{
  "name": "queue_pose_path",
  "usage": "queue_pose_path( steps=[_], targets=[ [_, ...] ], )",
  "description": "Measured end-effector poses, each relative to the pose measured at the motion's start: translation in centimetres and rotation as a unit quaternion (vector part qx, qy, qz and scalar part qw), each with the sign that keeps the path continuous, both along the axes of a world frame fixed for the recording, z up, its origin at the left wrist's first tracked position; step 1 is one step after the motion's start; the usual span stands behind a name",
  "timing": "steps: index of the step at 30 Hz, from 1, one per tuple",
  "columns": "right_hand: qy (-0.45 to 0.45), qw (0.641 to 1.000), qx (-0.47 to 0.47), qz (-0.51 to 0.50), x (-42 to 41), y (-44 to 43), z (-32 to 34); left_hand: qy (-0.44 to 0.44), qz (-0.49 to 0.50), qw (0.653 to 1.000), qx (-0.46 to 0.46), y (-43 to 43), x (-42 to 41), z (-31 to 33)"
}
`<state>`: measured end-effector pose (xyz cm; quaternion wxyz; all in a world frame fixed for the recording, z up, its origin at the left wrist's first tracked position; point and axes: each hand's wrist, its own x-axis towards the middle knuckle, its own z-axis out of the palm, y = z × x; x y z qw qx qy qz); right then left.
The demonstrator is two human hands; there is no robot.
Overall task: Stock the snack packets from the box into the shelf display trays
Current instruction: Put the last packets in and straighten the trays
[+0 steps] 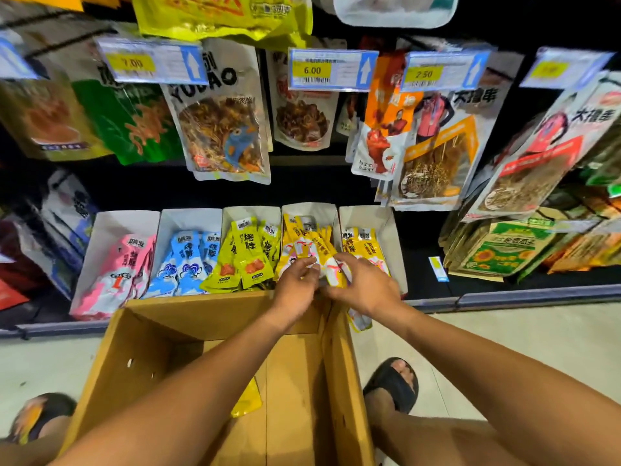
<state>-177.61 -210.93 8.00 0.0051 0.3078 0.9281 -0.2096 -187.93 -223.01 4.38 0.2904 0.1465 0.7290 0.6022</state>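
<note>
Box: an open cardboard box stands on the floor with its far edge against the front of the bottom shelf.
Left hand: beyond the box's far-right corner, with fingers curled, pinching the lower ends of the orange packets.
Right hand: just right of that corner and beside the left hand, with fingers and thumb curled round the same bunch.
Orange packets: they stand tilted in the fourth tray, straight behind the box's far-right corner.
Other trays: behind the box's far edge, from left, are the pink tray, the blue tray and the yellow tray. The fifth tray sits past the right corner.
Loose packet: yellow, lying on the box's floor near the middle, partly hidden by the left forearm.
Stray packet: just outside the box's right wall, below the right wrist.
Hanging bags: larger snack bags hang above and behind the box, under price tags.
Sandals: the left sandal and right sandal are on either side of the box.
</note>
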Motion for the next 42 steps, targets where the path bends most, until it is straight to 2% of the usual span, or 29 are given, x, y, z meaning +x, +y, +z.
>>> queue_pose_path(
  steps=[2,4,6,9,12,15,19,23,31,38,42],
  targets=[
    [-0.03,0.999,0.028,-0.03,0.0,2.5,-0.9,0.111,-0.053,0.991,-0.055,-0.3,-0.6,-1.5],
    [-0.061,0.995,0.055,-0.061,0.0,5.6,-2.4,0.218,-0.103,0.964,-0.108,-1.0,-1.1,-3.1],
    [-0.088,0.989,0.078,-0.088,-0.5,8.5,-4.1,0.327,-0.129,0.923,-0.154,-1.8,-1.5,-4.3],
    [-0.112,0.983,0.087,-0.113,-1.5,11.8,-7.0,0.468,-0.164,0.839,-0.224,-2.5,-2.3,-6.1],
    [-0.117,0.981,0.077,-0.138,-2.4,13.9,-10.1,0.536,-0.188,0.763,-0.308,-2.5,-3.6,-8.3],
    [-0.131,0.977,0.077,-0.152,-3.3,15.0,-12.7,0.56,-0.198,0.73,-0.338,-2.1,-4.7,-9.7],
    [-0.129,0.973,0.077,-0.173,-4.3,16.0,-15.1,0.56,-0.202,0.723,-0.352,-1.6,-5.8,-11.5],
    [-0.129,0.971,0.059,-0.195,-4.9,16.7,-17.1,0.588,-0.199,0.701,-0.352,-1.5,-6.0,-12.5],
    [-0.128,0.975,-0.004,-0.183,-4.7,17.9,-19.5,0.571,-0.203,0.711,-0.356,-1.5,-5.8,-12.1],
    [-0.14,0.982,0.004,-0.13,-4.3,16.5,-17.3,0.537,-0.224,0.734,-0.349,-2.4,-5.6,-10.7],
    [-0.133,0.987,0.051,-0.079,-3.6,13.6,-13.7,0.538,-0.234,0.728,-0.353,-4.0,-5.0,-9.2]
  ],
)
